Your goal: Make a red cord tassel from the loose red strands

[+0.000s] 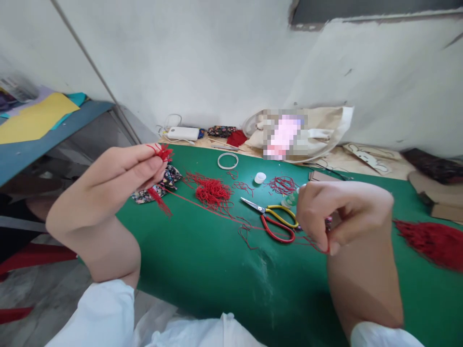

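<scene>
My left hand [119,176] is raised over the left edge of the green mat [202,260], its fingers pinched on a small red thread tassel [162,153] whose strands hang down below the fingers. My right hand [338,212] hovers at the right, fingers curled and pinching a red thread [253,226] that runs across the mat toward the left hand. Something small and dark sits inside the right fingers; I cannot make it out. Scissors [273,217] with red and yellow handles lie just left of the right hand.
A heap of red thread [212,191], a flowered fabric piece [164,185], a white ring [227,160], a white cap [259,178] and loose red threads [282,184] lie on the mat. A big red tassel [432,241] lies at the right. A power bank [183,133] and cloth bag [318,135] stand by the wall.
</scene>
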`<state>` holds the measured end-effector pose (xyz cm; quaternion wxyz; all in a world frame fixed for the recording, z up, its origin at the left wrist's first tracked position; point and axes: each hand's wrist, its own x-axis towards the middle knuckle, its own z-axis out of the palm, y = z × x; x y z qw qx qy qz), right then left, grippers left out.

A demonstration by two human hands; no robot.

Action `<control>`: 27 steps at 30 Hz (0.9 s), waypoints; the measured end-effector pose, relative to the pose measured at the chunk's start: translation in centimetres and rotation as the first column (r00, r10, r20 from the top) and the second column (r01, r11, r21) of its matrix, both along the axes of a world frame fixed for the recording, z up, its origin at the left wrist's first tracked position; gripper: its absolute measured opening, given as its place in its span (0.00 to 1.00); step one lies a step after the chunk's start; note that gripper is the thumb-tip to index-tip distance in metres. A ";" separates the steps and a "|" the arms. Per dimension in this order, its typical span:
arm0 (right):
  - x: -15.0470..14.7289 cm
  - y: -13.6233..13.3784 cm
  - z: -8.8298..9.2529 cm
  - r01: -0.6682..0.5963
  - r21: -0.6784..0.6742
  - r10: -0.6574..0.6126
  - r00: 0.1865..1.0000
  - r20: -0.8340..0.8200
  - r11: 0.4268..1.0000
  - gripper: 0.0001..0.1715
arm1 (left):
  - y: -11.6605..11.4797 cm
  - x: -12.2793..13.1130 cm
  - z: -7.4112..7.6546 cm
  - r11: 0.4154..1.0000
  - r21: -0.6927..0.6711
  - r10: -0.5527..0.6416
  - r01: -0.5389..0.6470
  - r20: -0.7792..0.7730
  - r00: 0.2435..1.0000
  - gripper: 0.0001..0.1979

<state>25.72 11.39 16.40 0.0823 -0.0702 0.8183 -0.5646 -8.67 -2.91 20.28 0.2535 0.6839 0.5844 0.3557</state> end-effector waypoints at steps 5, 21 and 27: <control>-0.2 -0.1 0.0 0.032 0.064 -0.034 0.999 0.036 0.997 0.06 | -0.1 0.5 0.4 0.999 0.008 0.045 -0.044 -0.222 0.974 0.19; -2.8 -0.3 -1.2 0.349 0.452 -0.455 0.878 0.149 0.821 0.13 | -0.3 1.0 0.0 0.981 0.176 0.073 -0.087 0.083 0.994 0.23; -6.1 0.9 -5.8 0.332 0.841 -0.759 0.637 0.135 0.428 0.11 | 0.3 2.0 -0.4 0.985 0.172 -0.072 0.019 0.312 0.947 0.18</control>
